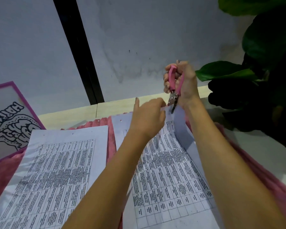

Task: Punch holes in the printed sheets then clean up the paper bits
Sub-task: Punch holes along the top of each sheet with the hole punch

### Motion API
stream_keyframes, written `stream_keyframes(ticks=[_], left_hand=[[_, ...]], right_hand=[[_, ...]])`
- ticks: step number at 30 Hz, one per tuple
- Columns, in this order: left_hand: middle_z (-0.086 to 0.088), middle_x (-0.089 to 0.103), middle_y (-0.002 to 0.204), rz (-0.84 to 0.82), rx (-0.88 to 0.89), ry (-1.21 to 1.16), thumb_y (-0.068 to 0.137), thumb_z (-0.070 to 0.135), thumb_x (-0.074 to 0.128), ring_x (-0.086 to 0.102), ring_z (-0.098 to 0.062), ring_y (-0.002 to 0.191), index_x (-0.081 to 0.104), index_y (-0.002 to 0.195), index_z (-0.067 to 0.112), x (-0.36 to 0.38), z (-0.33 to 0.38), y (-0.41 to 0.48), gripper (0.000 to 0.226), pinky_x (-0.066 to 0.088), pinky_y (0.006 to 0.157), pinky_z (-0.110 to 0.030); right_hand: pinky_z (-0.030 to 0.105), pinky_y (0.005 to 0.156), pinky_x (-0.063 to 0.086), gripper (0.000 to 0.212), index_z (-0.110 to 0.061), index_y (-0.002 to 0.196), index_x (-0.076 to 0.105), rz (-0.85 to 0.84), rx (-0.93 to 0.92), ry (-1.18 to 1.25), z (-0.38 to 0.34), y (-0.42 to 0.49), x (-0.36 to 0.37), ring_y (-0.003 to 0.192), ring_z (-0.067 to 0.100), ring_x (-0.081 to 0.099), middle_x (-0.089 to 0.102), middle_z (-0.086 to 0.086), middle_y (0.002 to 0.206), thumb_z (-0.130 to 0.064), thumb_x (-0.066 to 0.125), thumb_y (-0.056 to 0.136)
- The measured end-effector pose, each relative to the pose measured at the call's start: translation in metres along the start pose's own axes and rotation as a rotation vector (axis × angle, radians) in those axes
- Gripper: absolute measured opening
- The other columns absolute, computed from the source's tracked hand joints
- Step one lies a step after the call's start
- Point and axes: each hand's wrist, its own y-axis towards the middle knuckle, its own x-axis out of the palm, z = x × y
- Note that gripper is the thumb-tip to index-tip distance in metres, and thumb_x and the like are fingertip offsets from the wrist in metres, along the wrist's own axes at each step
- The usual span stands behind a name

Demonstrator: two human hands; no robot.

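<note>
Two stacks of printed sheets with tables lie on a pink cloth [5, 176]. The left stack [56, 171] lies flat, with small holes near its top edge. The right stack [168, 171] has its top right corner lifted. My right hand [185, 83] grips a pink-handled hole punch [173, 83], its metal jaws at that lifted corner. My left hand [149, 116] pinches the top edge of the right stack beside the jaws, index finger pointing up. A tiny paper bit [98, 120] lies on the cloth near the far edge.
A purple-framed board with black lettering [10, 119] leans at the left. A dark green leafy plant [257, 90] stands at the right, close to my right hand. A pale wall with a black vertical strip [79, 52] rises behind the light wooden table edge [69, 113].
</note>
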Motion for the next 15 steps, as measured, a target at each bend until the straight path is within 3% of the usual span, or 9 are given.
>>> stream_keyframes(ticks=[3, 6, 9, 11, 13, 15], left_hand=[[0.008, 0.069, 0.103, 0.023, -0.046, -0.073, 0.095, 0.032, 0.054, 0.062, -0.018, 0.101, 0.061, 0.101, 0.023, 0.013, -0.002, 0.005, 0.013, 0.026, 0.111, -0.048], [0.005, 0.071, 0.09, 0.06, -0.082, -0.237, 0.088, 0.024, 0.065, 0.065, -0.021, 0.092, 0.064, 0.089, 0.021, 0.018, -0.004, 0.007, 0.003, 0.044, 0.095, -0.046], [0.004, 0.07, 0.087, 0.109, -0.132, -0.333, 0.086, 0.02, 0.068, 0.065, -0.017, 0.085, 0.067, 0.086, 0.017, 0.017, -0.005, 0.01, 0.003, 0.052, 0.086, -0.041], [0.002, 0.069, 0.087, 0.123, -0.139, -0.364, 0.086, 0.019, 0.069, 0.063, -0.013, 0.082, 0.068, 0.09, 0.012, 0.013, -0.007, 0.013, 0.008, 0.054, 0.082, -0.035], [0.002, 0.069, 0.086, 0.112, -0.126, -0.389, 0.086, 0.017, 0.069, 0.063, -0.011, 0.08, 0.069, 0.09, 0.011, 0.01, -0.009, 0.016, 0.007, 0.054, 0.08, -0.033], [0.001, 0.069, 0.087, 0.101, -0.117, -0.413, 0.087, 0.011, 0.068, 0.063, -0.011, 0.081, 0.07, 0.094, 0.01, 0.006, -0.01, 0.016, 0.007, 0.054, 0.082, -0.031]], right_hand=[[0.025, 0.05, 0.037, 0.031, -0.007, 0.087, 0.059, 0.023, 0.0, 0.049, -0.002, 0.001, 0.002, 0.05, 0.016, 0.045, 0.056, 0.007, 0.068, -0.036, 0.052, 0.081], [0.025, 0.05, 0.037, 0.029, -0.007, 0.086, 0.058, 0.032, 0.027, 0.082, -0.004, 0.0, 0.002, 0.049, 0.015, 0.045, 0.055, 0.007, 0.068, -0.035, 0.051, 0.085], [0.025, 0.051, 0.039, 0.031, -0.005, 0.093, 0.059, 0.078, 0.036, 0.013, -0.007, -0.002, -0.002, 0.05, 0.015, 0.047, 0.057, 0.007, 0.068, -0.033, 0.048, 0.093], [0.027, 0.051, 0.04, 0.035, -0.002, 0.102, 0.061, 0.094, 0.006, -0.089, -0.013, -0.001, -0.006, 0.052, 0.015, 0.049, 0.059, 0.006, 0.07, -0.034, 0.051, 0.091], [0.029, 0.048, 0.037, 0.039, -0.005, 0.119, 0.057, 0.002, -0.005, -0.266, -0.023, 0.001, -0.013, 0.053, 0.017, 0.048, 0.059, 0.009, 0.082, -0.029, 0.058, 0.088], [0.029, 0.047, 0.04, 0.046, -0.022, 0.13, 0.056, -0.158, 0.06, -0.666, -0.038, -0.002, -0.019, 0.057, 0.017, 0.049, 0.059, 0.004, 0.098, -0.02, 0.066, 0.085]])
